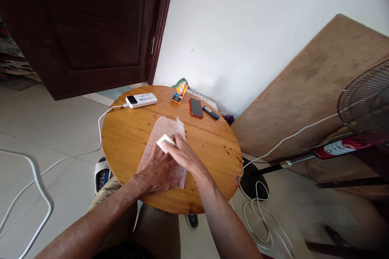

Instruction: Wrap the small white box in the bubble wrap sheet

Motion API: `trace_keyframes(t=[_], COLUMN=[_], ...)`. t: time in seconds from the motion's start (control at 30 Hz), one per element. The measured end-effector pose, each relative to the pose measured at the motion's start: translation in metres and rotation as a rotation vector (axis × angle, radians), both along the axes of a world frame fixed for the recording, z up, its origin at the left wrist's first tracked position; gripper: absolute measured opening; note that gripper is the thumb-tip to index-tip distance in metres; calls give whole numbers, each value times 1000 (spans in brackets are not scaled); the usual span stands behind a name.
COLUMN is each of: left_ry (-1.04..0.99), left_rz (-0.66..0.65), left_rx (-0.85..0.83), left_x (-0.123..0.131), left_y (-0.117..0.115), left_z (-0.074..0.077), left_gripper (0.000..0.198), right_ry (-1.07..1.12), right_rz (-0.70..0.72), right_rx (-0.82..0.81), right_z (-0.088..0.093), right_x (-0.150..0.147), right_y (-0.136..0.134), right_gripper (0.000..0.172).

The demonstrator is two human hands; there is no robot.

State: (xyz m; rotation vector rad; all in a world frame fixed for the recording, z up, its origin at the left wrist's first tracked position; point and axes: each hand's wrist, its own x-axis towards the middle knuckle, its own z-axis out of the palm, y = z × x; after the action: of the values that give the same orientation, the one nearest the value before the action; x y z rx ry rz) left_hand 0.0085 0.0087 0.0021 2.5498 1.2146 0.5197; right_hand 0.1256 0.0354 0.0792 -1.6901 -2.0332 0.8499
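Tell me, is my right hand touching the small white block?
Touching. The head view shows the right hand gripping the small white block with its fingers.

The hands (184, 154) meet over bubble wrap (161, 127) (the right gripping a pale boxy object (164, 141)).

On the round, honey-coloured wooden table (214, 153), open wood is running down the right side and along the left, giving a hand room to pass. The left hand (159, 170) and right hand (181, 151) are blocking the middle above the translucent bubble-wrap sheet (164, 125). Farther off, a white rectangular power bank (142, 100) and an orange plastic object (183, 92) are leaving a gap between them; a red-edged, dark-screened phone (196, 108) is obstructing the far right.
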Motion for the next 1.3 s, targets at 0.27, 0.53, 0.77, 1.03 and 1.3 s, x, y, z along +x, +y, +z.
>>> trace_keyframes(t=[0.27,0.53,0.77,1.03,1.3], left_ry=[-287,-412,-437,-402,-358], left_rz=[88,427,441,455,447], left_rx=[35,209,184,175,138], left_x=[-15,-22,-25,-22,-22], left_y=[0,8,11,9,8], left_z=[5,-5,-9,-6,-2], left_gripper=[46,29,30,33,33], right_ry=[374,304,398,356,282], right_rz=[-30,30,24,21,-11], right_rx=[-1,252,197,244,292], right_z=[-39,-64,-66,-65,-73], right_x=[57,58,64,54,54], right_y=[-8,-24,-23,-21,-22], right_gripper=[32,60,44,44,53])
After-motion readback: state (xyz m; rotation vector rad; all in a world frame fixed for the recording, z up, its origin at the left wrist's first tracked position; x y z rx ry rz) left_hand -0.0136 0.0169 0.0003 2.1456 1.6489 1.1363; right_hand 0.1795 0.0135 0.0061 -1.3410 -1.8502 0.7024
